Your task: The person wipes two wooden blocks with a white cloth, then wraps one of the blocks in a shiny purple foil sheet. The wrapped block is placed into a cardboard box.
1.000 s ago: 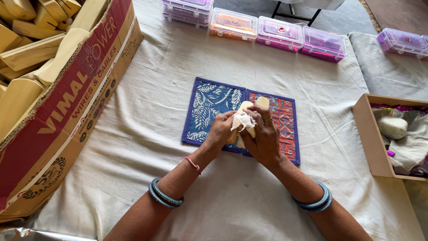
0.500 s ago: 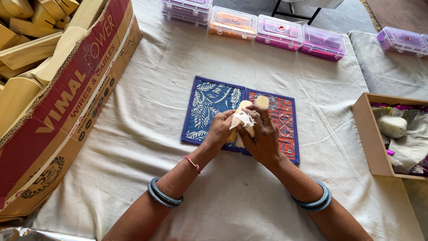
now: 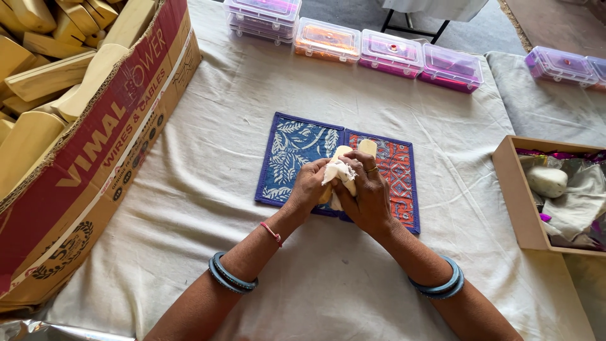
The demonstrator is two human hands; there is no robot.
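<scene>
Wooden piece (image 3: 353, 165) and white cloth (image 3: 339, 172) sit exactly as they did a second ago, so I read the rubbing as ongoing: left hand (image 3: 309, 187) pinches the cloth, right hand (image 3: 369, 192) is closed around the wood, over the patterned mat (image 3: 297, 151). Left of the fingers, a cardboard carton (image 3: 95, 151) holds wooden blocks; to their right, an open box (image 3: 512, 189) holds a pale stone and wrappings; beyond them stand lidded plastic boxes (image 3: 328, 39).
</scene>
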